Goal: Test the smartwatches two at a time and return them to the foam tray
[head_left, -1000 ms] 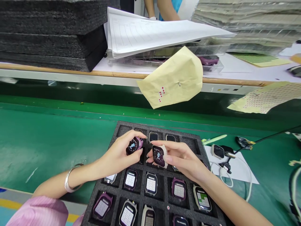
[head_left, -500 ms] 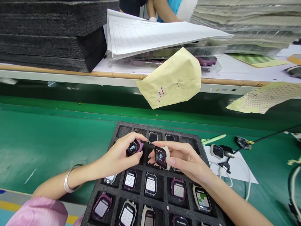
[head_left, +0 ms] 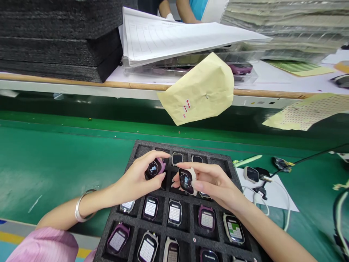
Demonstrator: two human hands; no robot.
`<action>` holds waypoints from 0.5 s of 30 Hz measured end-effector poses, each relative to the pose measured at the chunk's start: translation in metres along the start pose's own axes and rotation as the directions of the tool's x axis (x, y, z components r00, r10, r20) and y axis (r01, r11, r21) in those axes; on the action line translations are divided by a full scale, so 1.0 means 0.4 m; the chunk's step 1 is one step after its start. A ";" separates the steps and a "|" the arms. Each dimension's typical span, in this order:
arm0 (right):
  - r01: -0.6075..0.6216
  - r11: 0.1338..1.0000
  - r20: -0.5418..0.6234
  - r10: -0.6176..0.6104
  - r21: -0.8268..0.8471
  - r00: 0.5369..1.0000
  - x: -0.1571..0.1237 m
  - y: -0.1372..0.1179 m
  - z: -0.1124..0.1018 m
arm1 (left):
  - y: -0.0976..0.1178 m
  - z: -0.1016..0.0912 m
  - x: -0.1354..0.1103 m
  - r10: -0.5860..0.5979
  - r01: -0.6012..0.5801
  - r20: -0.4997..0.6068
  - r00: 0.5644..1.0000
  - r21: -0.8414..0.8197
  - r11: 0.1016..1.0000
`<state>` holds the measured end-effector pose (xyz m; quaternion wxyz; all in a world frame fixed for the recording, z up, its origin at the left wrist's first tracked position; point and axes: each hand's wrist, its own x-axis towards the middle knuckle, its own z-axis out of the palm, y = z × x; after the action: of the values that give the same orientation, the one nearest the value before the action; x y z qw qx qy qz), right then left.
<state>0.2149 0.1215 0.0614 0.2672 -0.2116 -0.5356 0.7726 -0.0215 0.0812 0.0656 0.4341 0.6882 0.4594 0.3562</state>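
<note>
A purple smartwatch [head_left: 154, 168] without a strap is gripped between the thumb and fingers of my left hand [head_left: 140, 178]. My right hand [head_left: 215, 182] pinches a cream smartwatch [head_left: 186, 181] by its edge, fingers behind it and thumb at the side. Both lit screens show a dark face with a blue figure. Directly under the hands lies a black foam tray [head_left: 188, 230] with several watches in its compartments. Nearest me are a purple watch [head_left: 206, 218], a silver watch [head_left: 175, 212] and a cream watch [head_left: 233, 228], screens lit. My hands hide some middle compartments.
Right of the tray, a watch [head_left: 251, 174] and white cables lie on white paper [head_left: 283, 194]. A shelf behind holds black foam stacks [head_left: 54, 40], paper sheets [head_left: 177, 38] and clear trays. Yellow paper [head_left: 201, 91] hangs over its edge. Another person's arms [head_left: 185, 11] show beyond.
Both hands keep hold of their watches in nearly the same place. The view has shifted very slightly. Beyond the shelf, the other person's arms have moved left.
</note>
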 end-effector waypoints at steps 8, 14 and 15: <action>-0.005 1.000 -0.036 0.004 -0.013 0.999 -0.005 -0.009 0.001 | 0.007 -0.005 -0.005 0.042 -0.043 -0.065 0.997 -0.004 0.999; -0.021 1.000 -0.025 0.021 -0.001 0.999 -0.009 -0.013 0.006 | 0.000 0.003 -0.009 0.014 -0.013 -0.049 0.999 0.011 1.000; -0.027 1.000 -0.028 0.027 -0.007 0.999 -0.007 -0.013 0.007 | -0.005 0.006 -0.007 -0.008 0.007 -0.056 0.998 -0.012 1.000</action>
<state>0.2164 0.1193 0.0673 0.2634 -0.2304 -0.5317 0.7713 -0.0210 0.0785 0.0625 0.4262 0.6736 0.4720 0.3765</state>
